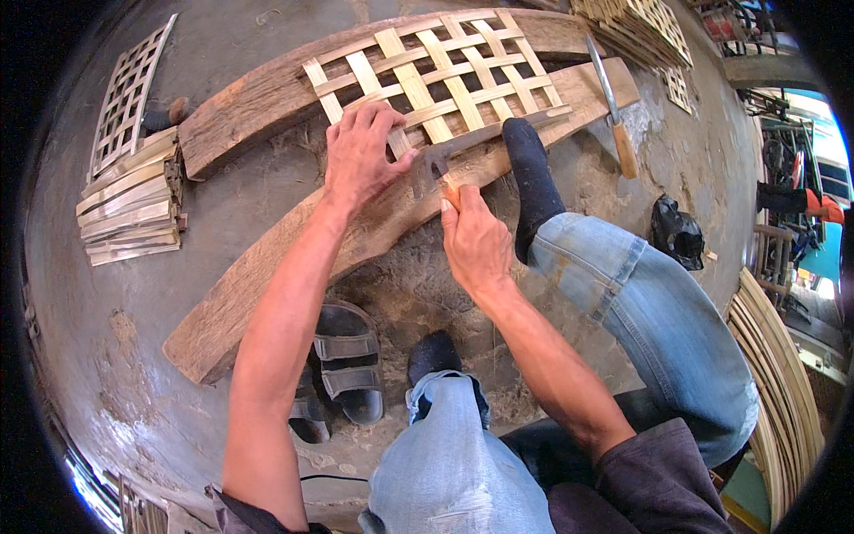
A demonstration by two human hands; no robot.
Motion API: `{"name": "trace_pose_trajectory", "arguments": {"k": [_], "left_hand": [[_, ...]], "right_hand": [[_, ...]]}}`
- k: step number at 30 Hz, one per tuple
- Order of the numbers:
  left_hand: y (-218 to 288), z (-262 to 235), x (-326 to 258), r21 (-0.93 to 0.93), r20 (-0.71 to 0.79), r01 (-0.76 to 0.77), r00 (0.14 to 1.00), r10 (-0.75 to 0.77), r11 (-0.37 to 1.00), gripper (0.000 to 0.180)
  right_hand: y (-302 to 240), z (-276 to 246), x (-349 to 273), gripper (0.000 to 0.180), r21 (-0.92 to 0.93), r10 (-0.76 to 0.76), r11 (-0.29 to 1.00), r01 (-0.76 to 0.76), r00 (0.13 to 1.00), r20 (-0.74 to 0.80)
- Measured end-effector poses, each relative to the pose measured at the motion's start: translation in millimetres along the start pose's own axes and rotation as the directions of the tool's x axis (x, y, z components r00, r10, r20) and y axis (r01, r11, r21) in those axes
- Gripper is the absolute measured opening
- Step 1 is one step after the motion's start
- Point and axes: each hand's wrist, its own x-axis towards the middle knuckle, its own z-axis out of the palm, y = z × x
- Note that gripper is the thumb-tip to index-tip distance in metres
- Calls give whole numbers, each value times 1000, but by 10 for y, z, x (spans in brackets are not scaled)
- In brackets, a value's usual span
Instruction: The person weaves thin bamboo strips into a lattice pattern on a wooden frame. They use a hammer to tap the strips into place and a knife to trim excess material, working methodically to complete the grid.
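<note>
A woven lattice panel (436,76) of pale bamboo-like strips lies across two thick wooden planks. My left hand (360,151) grips its near left corner, fingers curled over the strip ends and thumb toward the blade. In my right hand (476,233) is a tool with an orange-brown handle (451,192); its dark metal blade (423,174) lies at the panel's near edge, and its full shape is hard to make out. Along that edge runs a dark narrow strip (507,133). My foot in a dark sock (530,160) presses beside the strip's right part.
A knife with a wooden handle (625,151) rests at the near plank's (267,276) right end. At left are a stack of flat strips (133,209) and another lattice panel (129,93). More panels (636,31) are piled far right. Sandals (351,360) and a black plastic bag (676,231) lie on the floor.
</note>
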Motion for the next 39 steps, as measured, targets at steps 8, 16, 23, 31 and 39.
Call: {"name": "trace_pose_trajectory", "arguments": {"k": [8, 16, 23, 31, 39], "left_hand": [[14, -29, 15, -33, 38, 11, 999, -9, 999, 49], [18, -56, 13, -27, 57, 6, 998, -5, 1000, 51], [-6, -52, -23, -4, 14, -2, 1000, 2, 1000, 54], [30, -72, -18, -36, 27, -11, 1000, 12, 999, 54], [10, -64, 1, -8, 9, -17, 1000, 17, 1000, 54]], "right_hand": [[171, -13, -40, 23, 235, 8, 972, 30, 987, -159], [208, -170, 72, 24, 249, -38, 966, 73, 989, -144], [-2, -388, 107, 25, 305, 13, 952, 36, 988, -157], [103, -289, 169, 34, 435, 128, 900, -15, 964, -232], [-42, -374, 210, 31, 475, 245, 865, -161, 962, -119]]}}
